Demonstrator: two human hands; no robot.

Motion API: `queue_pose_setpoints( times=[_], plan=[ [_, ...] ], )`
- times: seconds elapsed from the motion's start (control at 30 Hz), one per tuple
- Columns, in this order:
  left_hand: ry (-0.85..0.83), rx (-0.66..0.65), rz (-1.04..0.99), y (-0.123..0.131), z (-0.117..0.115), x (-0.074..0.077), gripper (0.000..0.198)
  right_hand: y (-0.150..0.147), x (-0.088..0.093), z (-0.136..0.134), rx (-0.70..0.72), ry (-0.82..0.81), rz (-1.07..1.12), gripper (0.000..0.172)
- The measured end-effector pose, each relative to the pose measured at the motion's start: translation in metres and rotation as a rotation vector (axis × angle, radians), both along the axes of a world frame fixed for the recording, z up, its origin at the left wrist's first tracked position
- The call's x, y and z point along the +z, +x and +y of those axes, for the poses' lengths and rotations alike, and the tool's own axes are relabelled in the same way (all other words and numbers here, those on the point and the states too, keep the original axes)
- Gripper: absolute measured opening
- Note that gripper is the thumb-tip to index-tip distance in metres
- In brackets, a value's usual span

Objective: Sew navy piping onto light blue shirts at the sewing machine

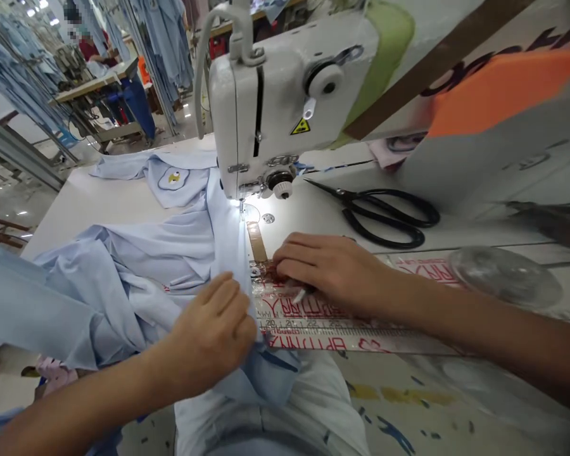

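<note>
- Two bare hands show in my head camera, both close in front of the white sewing machine head [266, 114].
- The left hand [209, 335] is just in front of the machine, on a fold of the pale blue shirt [123, 278]. Its fingers lie together on the cloth. I cannot tell if they pinch it.
- The right hand [320, 269] is to the right of the spot in front of the machine. Its fingers are together and curled over a long clear ruler [313, 332] with red marks. A small white stick [298, 295] pokes out from under those fingers. I cannot tell if they are clamped on it.
- The shirt lies left of the machine, in soft heaps. One long edge runs up to the needle [241, 206]. A round badge [173, 178] shows on the cloth behind the heaps, left of the machine.
- Black scissors [384, 215] lie right of the machine, near the right hand but not touching it.
- Far behind the machine, blue shirts [156, 38] hang in rows.
- To me, this looks like the sewing step, with the shirt edge set at the needle.
- I judge that the next move calls for a flat, straight fold going in under the needle.
</note>
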State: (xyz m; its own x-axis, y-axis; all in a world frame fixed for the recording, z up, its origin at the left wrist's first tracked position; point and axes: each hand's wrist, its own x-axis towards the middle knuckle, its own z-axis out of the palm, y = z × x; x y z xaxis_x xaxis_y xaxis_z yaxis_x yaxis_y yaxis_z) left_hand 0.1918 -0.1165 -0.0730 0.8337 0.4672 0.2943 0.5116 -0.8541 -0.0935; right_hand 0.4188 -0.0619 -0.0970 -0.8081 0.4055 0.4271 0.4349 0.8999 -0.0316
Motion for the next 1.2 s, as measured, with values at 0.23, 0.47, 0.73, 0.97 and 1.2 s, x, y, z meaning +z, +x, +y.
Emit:
queue_pose_setpoints(
  times=[0.23,0.47,0.73,0.97,1.2],
  plan=[
    [0.013,0.076,-0.019,0.0,-0.005,-0.025,0.02,-0.012,-0.009,0.027,0.008,0.022,-0.042,0.032],
    [-0.03,0.051,-0.069,-0.006,0.003,-0.025,0.017,-0.017,-0.022,0.038,0.04,0.031,-0.04,0.034],
    [0.086,-0.233,0.197,-0.014,0.019,-0.003,0.006,-0.012,-0.024,0.037,0.028,0.002,-0.006,0.034],
    [0.063,-0.176,0.137,-0.011,0.018,-0.011,0.009,-0.011,-0.022,0.038,-0.044,0.007,0.004,0.033],
    [0.071,-0.19,0.016,-0.016,0.02,-0.012,0.006,-0.012,-0.021,0.038,-0.112,0.023,0.067,0.039]
  ],
)
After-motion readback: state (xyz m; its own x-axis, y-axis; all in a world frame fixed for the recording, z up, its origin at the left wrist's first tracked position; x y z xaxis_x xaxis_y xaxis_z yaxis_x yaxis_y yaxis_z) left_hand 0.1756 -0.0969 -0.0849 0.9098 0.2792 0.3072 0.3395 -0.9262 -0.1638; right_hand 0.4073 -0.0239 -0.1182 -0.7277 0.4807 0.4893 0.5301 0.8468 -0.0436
